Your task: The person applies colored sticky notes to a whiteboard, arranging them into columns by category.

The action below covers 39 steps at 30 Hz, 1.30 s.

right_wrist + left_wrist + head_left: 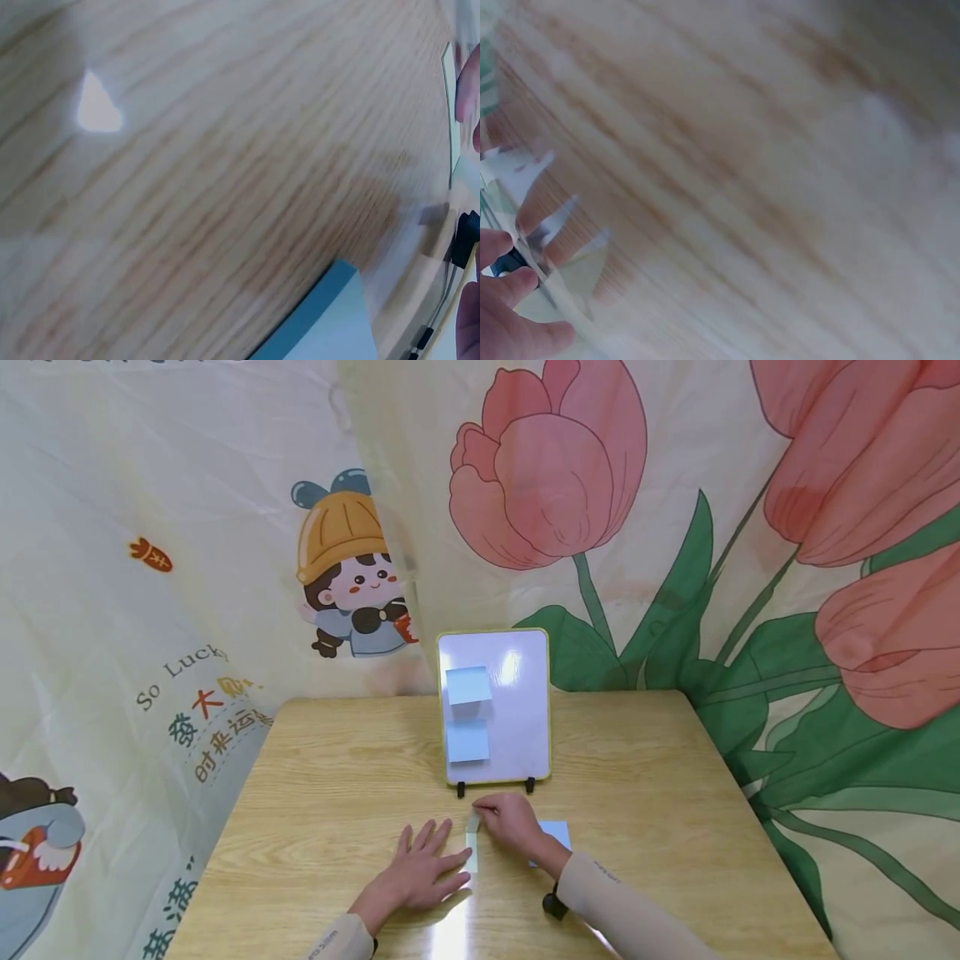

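A narrow pale-green pad of sticky notes (472, 841) lies on the wooden table in front of the whiteboard. My left hand (417, 870) rests flat beside it, fingers spread, with the fingertips nearest the pad at its left edge. Thumb and fingers of my right hand (512, 825) pinch the far end of a pale strip (472, 822) that rises from the pad's top. A blue sticky note pad (555, 833) lies partly hidden under my right wrist; the right wrist view shows its thick edge (311, 311). In the left wrist view, fingertips (551, 339) show at the lower left.
A small yellow-framed whiteboard (517, 710) stands upright on black feet (530, 785). Two blue sticky notes, an upper one (468, 686) and a lower one (468, 742), cling to its left half. A printed cloth (360, 677) hangs behind the table (637, 760).
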Each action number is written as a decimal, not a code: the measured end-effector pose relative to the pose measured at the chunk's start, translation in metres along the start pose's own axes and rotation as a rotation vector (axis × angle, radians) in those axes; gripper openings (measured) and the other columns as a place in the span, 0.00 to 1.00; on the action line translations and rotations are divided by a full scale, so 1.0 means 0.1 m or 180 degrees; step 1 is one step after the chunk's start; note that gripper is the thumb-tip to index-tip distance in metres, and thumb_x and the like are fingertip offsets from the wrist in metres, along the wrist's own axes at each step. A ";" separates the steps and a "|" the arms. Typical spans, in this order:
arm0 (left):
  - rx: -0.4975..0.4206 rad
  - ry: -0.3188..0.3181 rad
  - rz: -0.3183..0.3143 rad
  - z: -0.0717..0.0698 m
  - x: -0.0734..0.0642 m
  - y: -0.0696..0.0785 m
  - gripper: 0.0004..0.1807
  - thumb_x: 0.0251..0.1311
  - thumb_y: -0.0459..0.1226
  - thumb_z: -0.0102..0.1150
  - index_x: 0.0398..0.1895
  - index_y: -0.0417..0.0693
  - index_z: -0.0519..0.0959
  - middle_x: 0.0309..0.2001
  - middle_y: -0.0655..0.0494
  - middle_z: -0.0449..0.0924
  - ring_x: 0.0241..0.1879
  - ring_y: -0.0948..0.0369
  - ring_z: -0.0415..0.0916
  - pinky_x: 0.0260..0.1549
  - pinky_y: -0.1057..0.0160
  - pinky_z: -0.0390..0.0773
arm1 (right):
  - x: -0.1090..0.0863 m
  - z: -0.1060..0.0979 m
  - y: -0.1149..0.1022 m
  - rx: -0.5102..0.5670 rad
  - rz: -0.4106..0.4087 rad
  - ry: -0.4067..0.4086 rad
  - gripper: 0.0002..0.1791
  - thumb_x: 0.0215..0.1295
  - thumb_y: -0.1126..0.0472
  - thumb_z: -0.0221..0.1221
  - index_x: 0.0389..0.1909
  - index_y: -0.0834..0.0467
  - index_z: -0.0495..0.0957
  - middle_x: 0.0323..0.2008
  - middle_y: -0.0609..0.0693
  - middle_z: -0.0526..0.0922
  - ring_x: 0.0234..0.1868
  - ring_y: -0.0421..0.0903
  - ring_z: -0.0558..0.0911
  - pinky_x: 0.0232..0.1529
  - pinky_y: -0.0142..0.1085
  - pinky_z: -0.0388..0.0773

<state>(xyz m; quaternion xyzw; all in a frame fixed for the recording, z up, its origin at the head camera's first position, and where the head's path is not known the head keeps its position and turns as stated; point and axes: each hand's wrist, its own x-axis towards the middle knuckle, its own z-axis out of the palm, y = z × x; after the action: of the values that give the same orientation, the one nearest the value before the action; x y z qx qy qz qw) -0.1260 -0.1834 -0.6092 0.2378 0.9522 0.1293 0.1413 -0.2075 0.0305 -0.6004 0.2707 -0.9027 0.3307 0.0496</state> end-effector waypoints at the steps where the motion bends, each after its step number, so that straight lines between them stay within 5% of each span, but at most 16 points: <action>1: 0.0000 -0.0008 -0.0006 0.00 0.00 0.00 0.31 0.70 0.67 0.30 0.71 0.75 0.66 0.79 0.45 0.46 0.77 0.39 0.42 0.68 0.27 0.38 | 0.00 -0.01 0.01 0.0045 0.0051 -0.0017 0.09 0.67 0.62 0.62 0.42 0.57 0.88 0.41 0.50 0.90 0.43 0.46 0.88 0.43 0.38 0.85; 7: -0.0025 -0.0033 -0.0017 0.02 0.02 0.00 0.31 0.70 0.67 0.30 0.71 0.75 0.66 0.79 0.44 0.45 0.77 0.39 0.42 0.69 0.27 0.37 | 0.04 -0.07 0.05 0.0170 0.0171 0.0023 0.09 0.67 0.60 0.62 0.43 0.58 0.88 0.40 0.51 0.90 0.43 0.46 0.88 0.43 0.39 0.85; 16: -0.0019 -0.0069 -0.0033 0.03 0.01 0.00 0.32 0.68 0.69 0.30 0.71 0.76 0.65 0.79 0.44 0.46 0.77 0.39 0.42 0.69 0.27 0.38 | 0.10 -0.20 0.06 0.0117 -0.0009 0.0249 0.07 0.64 0.63 0.64 0.39 0.59 0.89 0.36 0.51 0.90 0.39 0.46 0.89 0.39 0.38 0.85; 23: -0.0021 -0.0062 0.0022 0.02 -0.03 0.00 0.33 0.68 0.69 0.33 0.72 0.74 0.66 0.79 0.42 0.46 0.77 0.38 0.43 0.69 0.27 0.39 | 0.14 -0.37 0.14 0.0035 0.0022 0.0140 0.07 0.62 0.63 0.65 0.38 0.57 0.90 0.36 0.50 0.90 0.38 0.46 0.89 0.38 0.38 0.85; 33: 0.0133 0.0237 0.0243 0.03 0.00 0.00 0.34 0.68 0.69 0.33 0.69 0.68 0.71 0.78 0.43 0.49 0.76 0.39 0.46 0.68 0.28 0.43 | 0.22 -0.69 0.22 -0.0188 0.0141 0.0174 0.07 0.62 0.63 0.66 0.39 0.58 0.89 0.38 0.51 0.90 0.40 0.48 0.89 0.39 0.42 0.85; 39: 0.0012 0.0566 0.0332 -0.04 0.06 0.01 0.33 0.69 0.65 0.39 0.66 0.60 0.75 0.77 0.42 0.54 0.75 0.38 0.50 0.67 0.27 0.46 | 0.33 -0.85 0.25 -0.0431 -0.0106 0.0327 0.07 0.60 0.65 0.67 0.39 0.59 0.89 0.37 0.52 0.90 0.38 0.49 0.89 0.37 0.43 0.85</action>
<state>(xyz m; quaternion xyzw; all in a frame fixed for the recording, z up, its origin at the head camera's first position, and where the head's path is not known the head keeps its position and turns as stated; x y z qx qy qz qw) -0.1318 -0.1805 -0.6065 0.2749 0.9476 0.1553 0.0489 -0.2567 0.0845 -0.5397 0.2643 -0.9147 0.2814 0.1195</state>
